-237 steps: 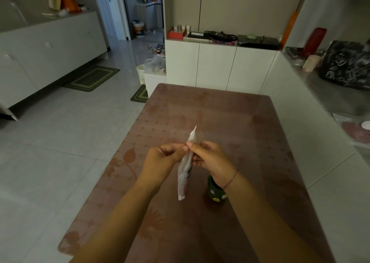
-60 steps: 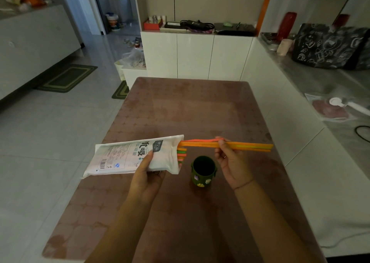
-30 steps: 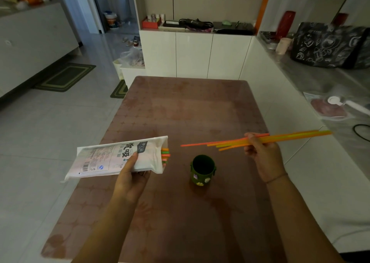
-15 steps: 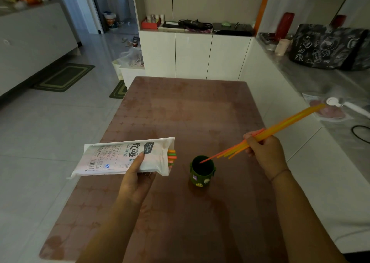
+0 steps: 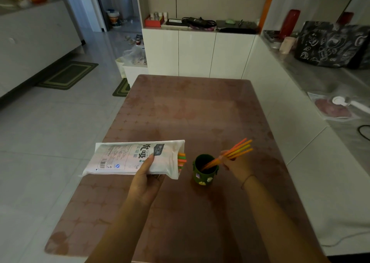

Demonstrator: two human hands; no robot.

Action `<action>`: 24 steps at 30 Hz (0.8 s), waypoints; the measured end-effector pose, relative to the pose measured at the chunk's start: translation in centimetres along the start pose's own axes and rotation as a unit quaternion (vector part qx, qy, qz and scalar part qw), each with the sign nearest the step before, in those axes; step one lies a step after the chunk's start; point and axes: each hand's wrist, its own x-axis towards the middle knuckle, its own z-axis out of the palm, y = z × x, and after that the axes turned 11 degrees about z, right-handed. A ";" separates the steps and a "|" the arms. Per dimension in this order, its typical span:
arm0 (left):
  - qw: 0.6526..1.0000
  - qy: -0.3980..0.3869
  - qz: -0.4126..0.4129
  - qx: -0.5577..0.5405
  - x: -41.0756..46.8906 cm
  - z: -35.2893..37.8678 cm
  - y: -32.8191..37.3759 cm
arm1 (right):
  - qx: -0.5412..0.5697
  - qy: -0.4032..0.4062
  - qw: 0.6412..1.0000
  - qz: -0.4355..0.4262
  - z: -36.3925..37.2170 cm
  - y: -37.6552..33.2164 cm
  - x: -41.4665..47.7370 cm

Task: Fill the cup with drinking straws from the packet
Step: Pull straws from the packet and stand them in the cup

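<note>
- step in hand: seating a bunch of straws (image 5: 237,149) in the cup (image 5: 204,171). their lower ends are already inside its mouth, and the upper ends slant up and to the right.
- to do it well, i'd tip the bunch nearer upright before letting go, so the ends reach the bottom and the lean doesn't topple the small cup. loosen the fingers only once the straws rest against the rim.
- the right hand (image 5: 236,164) pinches the bunch partway along, fingers curled round it, just beside the cup's right rim.
- the left hand (image 5: 146,180) grasps the packet (image 5: 128,157) from below, thumb pressed on its printed face, holding it roughly level above the tabletop (image 5: 190,112), left of the cup.
- more straw ends (image 5: 181,159) poke from the packet's open mouth, which faces the cup, so more loads look needed.
- the cup stands upright on the tabletop between the two hands.
</note>
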 end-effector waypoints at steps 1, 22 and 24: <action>1.000 0.000 0.000 0.001 0.0 -0.1 -0.1 | 0.005 0.000 1.000 0.002 0.1 0.3 0.2; 1.000 -0.005 0.005 0.020 -0.3 1.3 -0.9 | 0.089 -0.151 0.983 -0.056 3.5 -6.0 -7.9; 1.000 0.002 0.005 0.022 -0.4 1.6 -1.0 | 0.076 -0.142 0.983 -0.091 4.3 -6.3 -8.1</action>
